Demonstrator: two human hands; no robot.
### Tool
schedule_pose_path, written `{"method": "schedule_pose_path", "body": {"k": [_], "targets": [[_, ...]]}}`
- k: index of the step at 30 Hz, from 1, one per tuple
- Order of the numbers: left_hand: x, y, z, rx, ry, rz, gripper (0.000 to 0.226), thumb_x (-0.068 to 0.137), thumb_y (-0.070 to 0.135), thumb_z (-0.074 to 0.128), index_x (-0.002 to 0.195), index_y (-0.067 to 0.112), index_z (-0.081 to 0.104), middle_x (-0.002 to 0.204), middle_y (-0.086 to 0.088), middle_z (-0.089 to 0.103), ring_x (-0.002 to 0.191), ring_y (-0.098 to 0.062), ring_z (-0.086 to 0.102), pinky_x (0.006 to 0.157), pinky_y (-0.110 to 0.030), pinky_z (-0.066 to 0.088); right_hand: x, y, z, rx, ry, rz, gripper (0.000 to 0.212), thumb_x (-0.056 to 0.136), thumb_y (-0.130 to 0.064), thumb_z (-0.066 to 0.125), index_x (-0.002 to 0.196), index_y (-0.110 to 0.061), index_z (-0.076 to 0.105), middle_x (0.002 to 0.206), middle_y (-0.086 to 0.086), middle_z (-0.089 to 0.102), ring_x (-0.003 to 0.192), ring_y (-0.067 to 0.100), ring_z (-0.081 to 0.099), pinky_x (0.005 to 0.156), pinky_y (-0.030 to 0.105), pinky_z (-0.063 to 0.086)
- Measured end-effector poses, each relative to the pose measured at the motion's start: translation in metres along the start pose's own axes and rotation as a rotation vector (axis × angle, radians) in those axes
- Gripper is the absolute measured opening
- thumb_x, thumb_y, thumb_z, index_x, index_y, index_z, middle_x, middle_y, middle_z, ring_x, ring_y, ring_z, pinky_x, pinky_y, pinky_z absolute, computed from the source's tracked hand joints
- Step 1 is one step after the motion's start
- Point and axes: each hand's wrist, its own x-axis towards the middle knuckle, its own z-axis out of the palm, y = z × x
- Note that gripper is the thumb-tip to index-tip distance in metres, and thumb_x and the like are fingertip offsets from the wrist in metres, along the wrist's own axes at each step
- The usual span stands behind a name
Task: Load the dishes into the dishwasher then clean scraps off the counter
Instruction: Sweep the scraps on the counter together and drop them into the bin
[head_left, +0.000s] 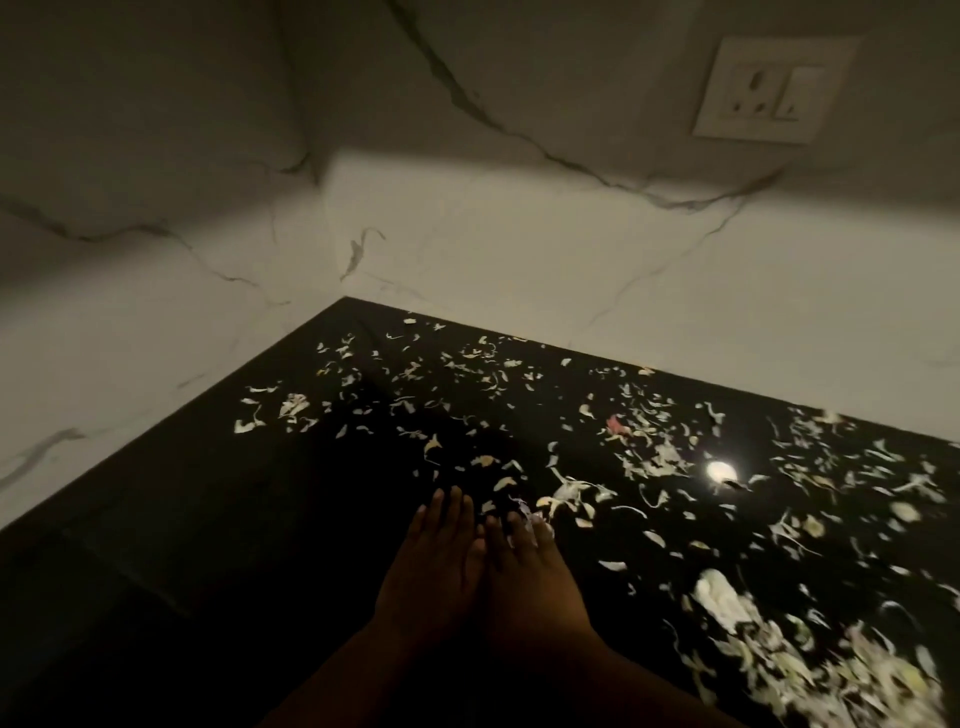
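Head view, the only one I had. My left hand (434, 566) and my right hand (530, 571) lay flat on the black tabletop (218, 519), side by side and touching along their inner edges, fingers stretched forward. Both were released, palms down, grasping nothing, though a few pale bits sat against my right fingertips (522, 519). I judged I held them that way to make one wide blade for sweeping.

The scraps (644, 457), thin pale peelings with one pinkish piece among them, were strewn from the far corner across to the right, and thickest in a blurred heap (810, 670) at the near right. The strip to the left of my hands looked nearly bare. A bright spot of light (722, 470) glared off the surface among them.

Behind stood the marbled wall (467, 249), with a socket (769, 88) up on the right. No dishes and no dishwasher showed, so I took the loading for finished and the cleaning for barely begun.
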Motion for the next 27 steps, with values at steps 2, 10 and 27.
{"method": "schedule_pose_path", "body": {"k": [2, 10, 27], "targets": [[-0.002, 0.022, 0.007, -0.003, 0.035, 0.019, 0.071, 0.102, 0.036, 0.004, 0.118, 0.001, 0.064, 0.126, -0.017, 0.061, 0.116, -0.031, 0.059, 0.110, -0.034, 0.010, -0.013, 0.013, 0.011, 0.067, 0.110, 0.026, 0.096, 0.072, -0.056, -0.010, 0.151, -0.007, 0.011, 0.159, 0.014, 0.007, 0.146, 0.036, 0.000, 0.112, 0.047, -0.019], [-0.001, 0.075, 0.008, -0.133, 0.035, 0.048, 0.062, 0.091, 0.044, 0.031, 0.125, 0.001, 0.059, 0.133, -0.016, 0.056, 0.123, -0.030, 0.054, 0.113, -0.040, 0.026, -0.052, 0.061, 0.044, 0.201, 0.303, 0.121, 0.048, 0.083, -0.038, 0.038, 0.112, -0.018, 0.071, 0.118, 0.000, 0.068, 0.112, 0.027, 0.063, 0.110, 0.041, 0.010], [-0.004, -0.098, -0.082, -0.486, 0.041, -0.037, 0.065, 0.085, 0.064, 0.005, 0.126, 0.045, -0.041, 0.152, 0.007, -0.027, 0.141, -0.003, -0.009, 0.117, -0.031, -0.008, 0.071, 0.061, -0.092, 0.785, 0.325, 0.002, 0.035, 0.100, -0.035, 0.040, 0.133, -0.029, 0.050, 0.132, 0.000, 0.054, 0.116, 0.013, 0.054, 0.099, 0.029, 0.043]]}}
